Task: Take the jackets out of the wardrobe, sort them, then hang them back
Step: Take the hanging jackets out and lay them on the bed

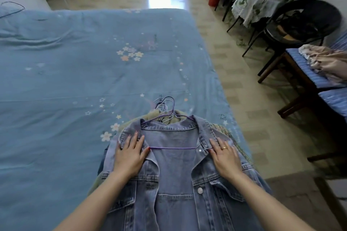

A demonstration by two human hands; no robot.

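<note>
denim jacket [176, 174] on purple hanger [171, 148], on top of a jacket pile at bed [65, 80] edge | left hand [129, 157] and right hand [225, 157] flat on its shoulders, fingers straight, gripping nothing | neck label unreadable

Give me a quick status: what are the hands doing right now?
Left hand and right hand flat on denim jacket. Jacket on purple hanger, atop other garments on bed. Nothing in the way.

left hand [129, 155]: flat, palm down, fingers straight and together, thumb spread inward.
right hand [224, 156]: flat, palm down, fingers straight, ring on one finger.
forearms: bare, reaching forward, converging slightly.
</note>
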